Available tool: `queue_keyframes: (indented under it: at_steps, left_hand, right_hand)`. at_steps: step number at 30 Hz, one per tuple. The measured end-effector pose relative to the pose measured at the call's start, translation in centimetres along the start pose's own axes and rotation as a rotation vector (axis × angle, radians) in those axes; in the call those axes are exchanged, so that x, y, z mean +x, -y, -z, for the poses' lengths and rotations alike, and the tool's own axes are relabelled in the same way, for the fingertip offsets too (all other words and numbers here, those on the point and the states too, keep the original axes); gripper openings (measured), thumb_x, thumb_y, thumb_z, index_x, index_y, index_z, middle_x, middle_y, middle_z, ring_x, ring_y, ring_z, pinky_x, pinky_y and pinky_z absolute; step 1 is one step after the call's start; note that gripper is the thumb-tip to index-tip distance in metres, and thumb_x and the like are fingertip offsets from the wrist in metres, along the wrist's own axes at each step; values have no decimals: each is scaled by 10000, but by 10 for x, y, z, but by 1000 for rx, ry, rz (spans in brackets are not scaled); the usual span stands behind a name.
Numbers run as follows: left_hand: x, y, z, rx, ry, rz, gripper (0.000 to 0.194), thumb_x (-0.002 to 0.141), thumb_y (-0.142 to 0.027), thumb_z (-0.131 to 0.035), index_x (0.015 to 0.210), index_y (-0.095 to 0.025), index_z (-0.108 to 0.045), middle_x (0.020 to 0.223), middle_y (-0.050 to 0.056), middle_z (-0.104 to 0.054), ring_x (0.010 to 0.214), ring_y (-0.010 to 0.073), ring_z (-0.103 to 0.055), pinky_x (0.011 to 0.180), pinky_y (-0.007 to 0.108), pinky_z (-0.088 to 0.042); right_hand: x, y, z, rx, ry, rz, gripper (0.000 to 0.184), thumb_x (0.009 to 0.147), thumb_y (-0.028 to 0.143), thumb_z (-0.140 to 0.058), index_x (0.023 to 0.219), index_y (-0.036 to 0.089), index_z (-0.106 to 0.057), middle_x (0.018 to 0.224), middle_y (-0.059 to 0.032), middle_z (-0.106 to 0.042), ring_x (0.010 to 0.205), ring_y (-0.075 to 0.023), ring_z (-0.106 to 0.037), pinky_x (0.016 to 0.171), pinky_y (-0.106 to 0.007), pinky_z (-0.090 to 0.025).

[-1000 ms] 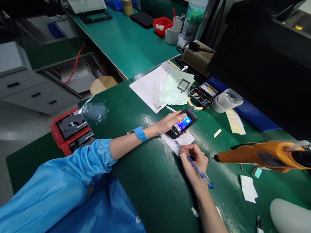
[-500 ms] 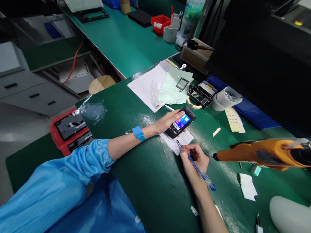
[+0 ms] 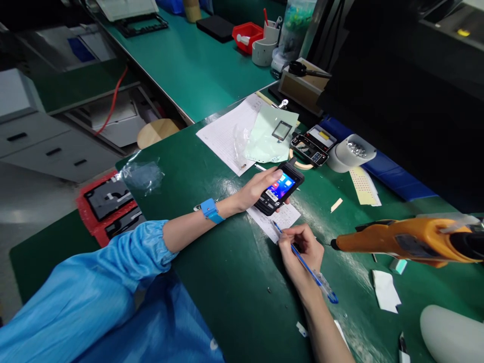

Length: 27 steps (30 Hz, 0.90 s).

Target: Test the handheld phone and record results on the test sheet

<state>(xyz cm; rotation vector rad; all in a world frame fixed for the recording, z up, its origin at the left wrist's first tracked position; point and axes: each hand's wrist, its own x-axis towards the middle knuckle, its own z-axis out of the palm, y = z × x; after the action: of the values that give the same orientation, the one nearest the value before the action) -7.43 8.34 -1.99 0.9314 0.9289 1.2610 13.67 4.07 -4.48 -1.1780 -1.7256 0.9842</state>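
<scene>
My left hand (image 3: 254, 193) is wrapped round a black handheld phone (image 3: 270, 202) with a stubby antenna, its thumb lying on the lit screen. Under and in front of the phone lies a small white slip of paper (image 3: 290, 216) with handwriting on it. In my right hand (image 3: 302, 254) a blue pen (image 3: 307, 267) is pinched, its tip over the slip; whether it touches the paper I cannot tell. A blue strap (image 3: 212, 210) circles my left wrist.
An orange power tool (image 3: 401, 239) juts in from the right. Beyond the phone are papers (image 3: 227, 133), a green sheet (image 3: 264, 141), an opened device (image 3: 312, 148) and a white cup of small metal parts (image 3: 350, 155). A knife (image 3: 403, 348) lies near the front edge.
The phone has tilted slightly in my left hand, and the thumb sits a little further left on it. My right hand's pen tip has shifted slightly left and down.
</scene>
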Motion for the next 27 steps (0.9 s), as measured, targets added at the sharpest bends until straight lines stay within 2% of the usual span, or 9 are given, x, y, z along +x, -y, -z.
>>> queue_keyframes:
  at_steps: [3, 7, 14, 22, 27]
  left_hand:
    - [-1, 2, -4, -48, -29, -23, 814, 897, -870, -730, 1241, -135, -665, 818, 90, -822, 566, 201, -754, 499, 268, -573]
    - [-1, 11, -11, -110, -55, 29, 878, 845, -893, -753, 1268, -129, -653, 819, 96, -821, 553, 201, -749, 478, 262, -569]
    - [1, 16, -12, -138, -38, 57, 805, 836, -865, -796, 1208, -169, -638, 843, 76, -816, 560, 197, -750, 485, 264, -573]
    - [2, 16, -12, -152, -59, 75, 809, 826, -857, -808, 1198, -151, -674, 805, 80, -817, 543, 200, -745, 471, 264, -568]
    - [6, 15, -11, -167, -86, 85, 792, 863, -898, -731, 1074, -134, -716, 781, 98, -807, 524, 194, -732, 439, 262, -541]
  right_hand:
    - [0, -4, 0, -51, 35, 121, 94, 922, 278, -688, 834, 246, -685, 647, 55, -638, 528, -111, -586, 584, -232, -529]
    - [2, -11, 0, -121, 53, 236, 129, 914, 278, -689, 791, 254, -656, 599, 68, -606, 470, -99, -524, 518, -215, -483]
    - [1, -12, 0, -161, 47, 190, 133, 930, 305, -673, 807, 254, -666, 607, 60, -609, 490, -107, -538, 536, -216, -497]
    - [2, -16, -1, -136, 12, 223, 113, 911, 264, -671, 800, 249, -653, 582, 81, -549, 452, -88, -467, 490, -207, -426]
    - [2, -13, -1, -128, 39, 211, 107, 898, 256, -676, 796, 253, -643, 581, 88, -530, 459, -89, -475, 500, -205, -435]
